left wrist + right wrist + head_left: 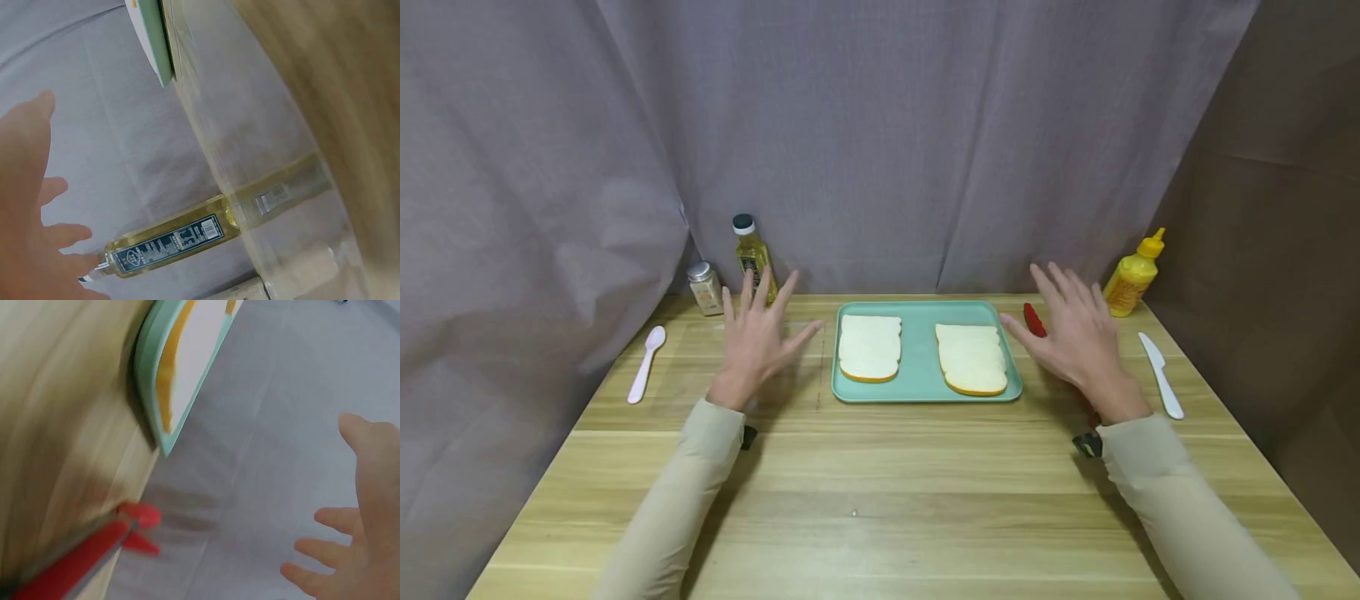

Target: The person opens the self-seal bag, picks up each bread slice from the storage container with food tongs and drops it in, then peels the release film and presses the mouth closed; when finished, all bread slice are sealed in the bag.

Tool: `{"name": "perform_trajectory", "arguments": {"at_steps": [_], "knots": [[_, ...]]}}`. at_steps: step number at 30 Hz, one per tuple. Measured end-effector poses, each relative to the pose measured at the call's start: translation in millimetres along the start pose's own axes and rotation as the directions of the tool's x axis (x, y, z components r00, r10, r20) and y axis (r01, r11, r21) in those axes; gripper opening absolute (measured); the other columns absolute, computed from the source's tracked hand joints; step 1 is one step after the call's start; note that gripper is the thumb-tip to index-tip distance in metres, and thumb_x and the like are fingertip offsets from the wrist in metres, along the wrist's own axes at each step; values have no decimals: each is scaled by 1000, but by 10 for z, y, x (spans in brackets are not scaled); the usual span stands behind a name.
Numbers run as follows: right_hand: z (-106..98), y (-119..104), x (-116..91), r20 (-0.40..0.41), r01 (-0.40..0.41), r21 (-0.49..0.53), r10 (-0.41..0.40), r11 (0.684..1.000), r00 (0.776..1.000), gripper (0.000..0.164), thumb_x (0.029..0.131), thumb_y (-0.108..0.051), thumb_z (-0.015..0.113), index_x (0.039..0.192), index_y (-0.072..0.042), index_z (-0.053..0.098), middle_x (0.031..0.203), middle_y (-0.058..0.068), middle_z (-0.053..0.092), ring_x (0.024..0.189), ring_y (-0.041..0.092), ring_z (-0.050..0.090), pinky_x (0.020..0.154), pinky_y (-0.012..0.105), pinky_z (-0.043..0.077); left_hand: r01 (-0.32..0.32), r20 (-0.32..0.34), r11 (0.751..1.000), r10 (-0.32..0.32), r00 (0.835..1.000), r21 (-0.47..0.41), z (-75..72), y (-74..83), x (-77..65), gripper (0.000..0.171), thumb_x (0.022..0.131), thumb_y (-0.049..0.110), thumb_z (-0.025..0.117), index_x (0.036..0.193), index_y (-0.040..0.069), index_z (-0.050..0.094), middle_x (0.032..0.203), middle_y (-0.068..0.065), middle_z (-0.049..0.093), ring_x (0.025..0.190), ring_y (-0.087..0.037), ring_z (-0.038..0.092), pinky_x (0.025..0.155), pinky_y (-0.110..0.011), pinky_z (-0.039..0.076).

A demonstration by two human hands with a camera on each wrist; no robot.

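My left hand (754, 343) is held over the table left of the green tray (919, 358), fingers spread and nothing in them. On the tray lie two bread slices, one on the left (869, 346) and one on the right (972, 358). Right of it hovers my right hand (1073, 343), also spread and holding nothing. Red tongs (75, 562) lie beneath the right hand, which covers much of them in the head view. Behind the left fingertips stands an oil bottle (169, 244) with a dark cap.
A shaker (705, 289) with a silver lid and a pale spoon (646, 365) are at the left. On the right are a yellow squeeze bottle (1132, 279) and a white knife (1161, 377). Grey cloth (865, 150) hangs along the table's back edge.
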State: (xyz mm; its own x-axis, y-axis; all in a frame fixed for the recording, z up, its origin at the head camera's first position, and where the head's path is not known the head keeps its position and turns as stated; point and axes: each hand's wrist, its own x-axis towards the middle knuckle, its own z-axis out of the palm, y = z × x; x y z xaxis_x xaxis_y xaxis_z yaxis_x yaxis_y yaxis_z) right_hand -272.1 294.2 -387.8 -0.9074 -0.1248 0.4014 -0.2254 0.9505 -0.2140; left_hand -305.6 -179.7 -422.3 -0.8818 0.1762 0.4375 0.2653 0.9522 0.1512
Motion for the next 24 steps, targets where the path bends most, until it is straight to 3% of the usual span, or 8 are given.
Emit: {"name": "perform_trajectory", "arguments": {"at_steps": [4,7,11,15,20,24], "knots": [[111,-252,-43,-50,89,84,-85,992,995,82,100,-64,66,165,-18,46,171,16,45,152,46,47,121,72,39,-34,10,999,34,999,-40,-55,-22,-84,89,100,68,65,169,19,37,173,-24,37,165,-48,25,135,-71,13],[260,-489,-36,-62,162,140,-154,977,986,70,102,-54,69,160,-18,53,167,13,50,147,42,54,113,70,49,-69,15,995,70,997,-67,-78,-47,-171,83,101,62,67,163,10,46,166,-24,49,160,-47,37,134,-67,22],[473,-847,-7,-12,230,234,-233,945,972,59,105,-45,68,156,-18,57,165,11,53,149,38,54,115,66,50,-131,13,985,133,991,-110,-68,-84,-292,67,103,46,72,153,4,57,153,-24,62,148,-48,53,129,-64,36],[646,-1291,-9,83,265,345,-310,901,947,52,109,-45,64,153,-18,61,164,7,55,151,33,53,120,60,49,-191,53,969,201,978,-158,-24,-107,-383,59,101,33,77,148,0,60,147,-25,67,141,-48,60,125,-63,42],[819,-1839,18,231,281,419,-401,863,887,52,110,-46,61,152,-16,62,162,5,57,154,28,51,127,53,44,-214,84,951,237,968,-221,16,-132,-413,55,101,29,79,145,1,64,143,-23,70,133,-45,66,117,-62,51],[956,-2166,96,328,280,430,-438,858,837,56,110,-43,62,156,-10,57,161,8,59,152,28,52,128,48,43,-195,113,945,231,967,-264,40,-181,-417,51,100,25,79,143,0,65,137,-24,73,124,-44,72,110,-59,58]]}}
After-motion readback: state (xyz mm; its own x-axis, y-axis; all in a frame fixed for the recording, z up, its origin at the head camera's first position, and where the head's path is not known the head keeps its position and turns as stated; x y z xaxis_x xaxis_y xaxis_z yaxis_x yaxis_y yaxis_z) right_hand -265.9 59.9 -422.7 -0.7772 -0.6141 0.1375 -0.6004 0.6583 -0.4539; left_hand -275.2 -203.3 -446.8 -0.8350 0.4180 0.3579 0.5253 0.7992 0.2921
